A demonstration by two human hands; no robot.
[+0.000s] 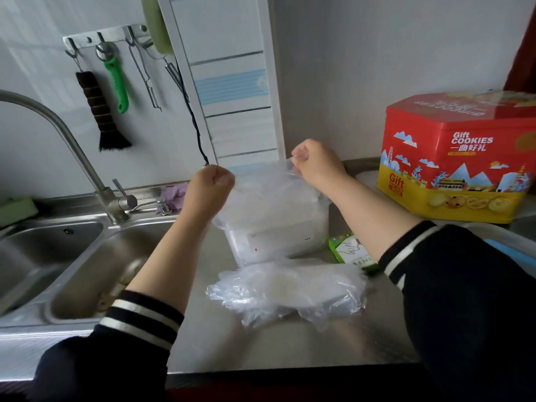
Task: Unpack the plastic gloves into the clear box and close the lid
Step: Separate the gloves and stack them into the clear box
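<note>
While both hands, left (214,181), right (314,161), pinch plastic gloves (261,181), clear box (278,242) beneath

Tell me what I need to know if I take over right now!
Left hand: grip pinches one edge of a thin plastic glove, stretched above the clear box.
Right hand: grip pinches the other edge.
A pile of gloves lies on the steel counter in front of the box; the green packet sits beside it.
Done: gloves are out of the packet.
Left: put the held glove and the pile in, then close the lid.
</note>
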